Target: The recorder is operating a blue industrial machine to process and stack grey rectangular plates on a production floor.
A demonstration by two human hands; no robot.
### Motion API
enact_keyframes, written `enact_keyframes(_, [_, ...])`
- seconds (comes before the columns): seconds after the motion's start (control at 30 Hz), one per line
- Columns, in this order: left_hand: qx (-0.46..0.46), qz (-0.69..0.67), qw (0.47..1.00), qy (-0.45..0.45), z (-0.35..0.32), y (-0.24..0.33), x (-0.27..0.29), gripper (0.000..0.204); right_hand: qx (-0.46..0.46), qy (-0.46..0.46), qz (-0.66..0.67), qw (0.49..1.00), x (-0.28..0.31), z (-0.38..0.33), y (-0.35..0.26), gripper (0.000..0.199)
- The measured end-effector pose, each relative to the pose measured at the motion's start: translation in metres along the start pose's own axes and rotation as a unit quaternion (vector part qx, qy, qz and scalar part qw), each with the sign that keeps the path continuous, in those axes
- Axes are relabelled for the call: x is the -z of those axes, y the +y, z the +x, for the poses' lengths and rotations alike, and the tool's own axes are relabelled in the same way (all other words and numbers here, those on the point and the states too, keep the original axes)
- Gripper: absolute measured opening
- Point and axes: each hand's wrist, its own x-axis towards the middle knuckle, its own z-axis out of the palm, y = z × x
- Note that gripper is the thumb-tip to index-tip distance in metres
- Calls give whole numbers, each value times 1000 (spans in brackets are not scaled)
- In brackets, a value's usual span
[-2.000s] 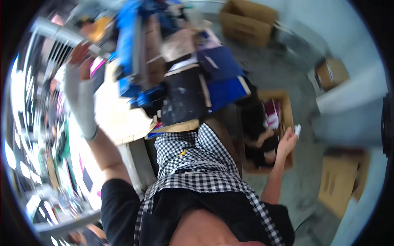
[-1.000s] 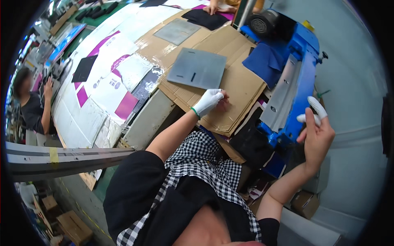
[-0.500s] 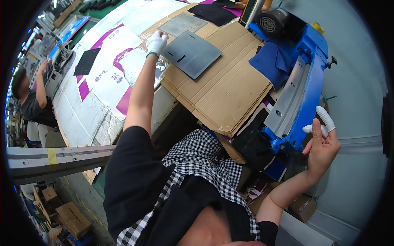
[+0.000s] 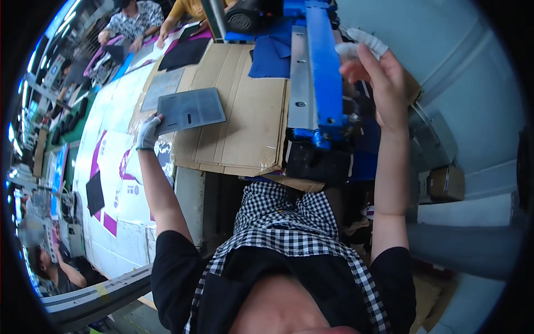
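A grey semi-transparent plastic sheet (image 4: 201,104) with small dark slots lies over brown cardboard (image 4: 239,136), casting a shadow at its near edge. My left hand (image 4: 147,133), in a white glove, pinches the sheet's near left corner. Up at the right, my right hand (image 4: 381,78) is raised beside the blue machine (image 4: 328,72), its fingers bent, apart and holding nothing. White finger covers (image 4: 364,42) sit on some of its fingers. Dark blue cloth pieces (image 4: 271,57) rest on the cardboard against the machine's left side.
Another grey sheet (image 4: 161,89) lies behind the first. Black pieces (image 4: 185,54) are stacked farther back, near a co-worker in yellow (image 4: 189,8). White and purple printed sheets (image 4: 125,178) cover the table at left, with a black piece (image 4: 95,193) on them.
The whole view has turned toward the machine. My right hand has risen from the machine's near end to beside its upper part. My left hand now pinches the grey sheet's corner.
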Motion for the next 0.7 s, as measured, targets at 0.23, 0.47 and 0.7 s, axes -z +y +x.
enact_keyframes(0.23, [-2, -220, 974, -54, -13, 75, -22, 39, -54, 54, -28, 997, 58, 6, 28, 41])
enact_keyframes(0.47, [-137, -191, 964, -127, 22, 201, -200, 41, -98, -26, 60, 993, 101, 1, 14, 56])
enact_keyframes(0.7, [-69, -75, 944, -314, 56, 250, -318, 40, -130, 177, 28, 975, 144, -20, -6, 50])
